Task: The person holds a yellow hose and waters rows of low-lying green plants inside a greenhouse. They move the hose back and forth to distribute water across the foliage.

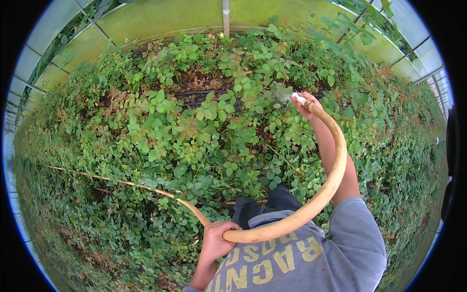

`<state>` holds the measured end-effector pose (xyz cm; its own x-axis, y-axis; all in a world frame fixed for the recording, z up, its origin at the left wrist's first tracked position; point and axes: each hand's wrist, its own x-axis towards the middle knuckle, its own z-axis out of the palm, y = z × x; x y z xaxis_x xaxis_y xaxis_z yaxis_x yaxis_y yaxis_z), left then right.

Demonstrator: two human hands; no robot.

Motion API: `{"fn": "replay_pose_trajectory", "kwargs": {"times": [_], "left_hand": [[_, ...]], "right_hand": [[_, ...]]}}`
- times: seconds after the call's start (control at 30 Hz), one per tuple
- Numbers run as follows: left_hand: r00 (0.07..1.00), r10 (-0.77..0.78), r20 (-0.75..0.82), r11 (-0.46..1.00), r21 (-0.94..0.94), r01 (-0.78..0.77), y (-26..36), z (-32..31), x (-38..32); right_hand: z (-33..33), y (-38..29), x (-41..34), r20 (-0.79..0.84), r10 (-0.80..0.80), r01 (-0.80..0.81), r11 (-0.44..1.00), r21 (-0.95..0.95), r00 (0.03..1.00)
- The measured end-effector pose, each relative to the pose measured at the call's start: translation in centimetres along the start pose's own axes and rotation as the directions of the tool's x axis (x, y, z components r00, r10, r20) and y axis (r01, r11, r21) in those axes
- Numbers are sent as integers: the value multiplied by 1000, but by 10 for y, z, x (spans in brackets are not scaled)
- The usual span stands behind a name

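Note:
A thick tan rubber hose [328, 175] curves across the front of my body. My left hand [218, 239] is closed around it near my waist, and from there the hose runs off to the left over the plants. Its other end has a white nozzle [300, 98], gripped in my right hand [308, 105] with the arm reaching forward. A spray of water [281, 93] comes out at the nozzle's tip, over low leafy plants [204, 135] that look like rose bushes. The fingers' undersides on both hands are hidden.
Dense foliage surrounds my dark-clad legs [255, 208]. Dark irrigation pipes [199, 93] lie on brown leaf litter between plants. Beyond stands a greenish translucent greenhouse wall [175, 18] with a metal post [226, 16]. Taller stems rise at the upper right.

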<state>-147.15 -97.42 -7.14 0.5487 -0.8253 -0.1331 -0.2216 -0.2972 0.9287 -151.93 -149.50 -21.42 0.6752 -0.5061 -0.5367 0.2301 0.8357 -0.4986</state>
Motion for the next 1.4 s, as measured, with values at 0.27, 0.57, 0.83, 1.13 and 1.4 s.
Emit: {"fn": "replay_pose_trajectory", "kwargs": {"times": [0.27,0.57,0.83,1.13,1.4], "left_hand": [[999,-20,-31,999,43,21,19,22,2],[990,-38,-135,988,140,57,62,137,-12],[973,60,-224,880,473,55,177,311,-37],[992,124,-37,896,434,-95,249,437,-48],[977,-91,-191,931,333,152,194,413,-53]], "right_hand": [[19,23,1,183,142,-159,984,79,973],[-125,-126,-147,-174,-198,183,978,-96,965],[-285,-249,-237,27,-246,240,959,148,969],[-350,-325,-255,135,-58,18,959,284,989],[-353,-320,-200,-81,-107,103,993,-52,991]]}}
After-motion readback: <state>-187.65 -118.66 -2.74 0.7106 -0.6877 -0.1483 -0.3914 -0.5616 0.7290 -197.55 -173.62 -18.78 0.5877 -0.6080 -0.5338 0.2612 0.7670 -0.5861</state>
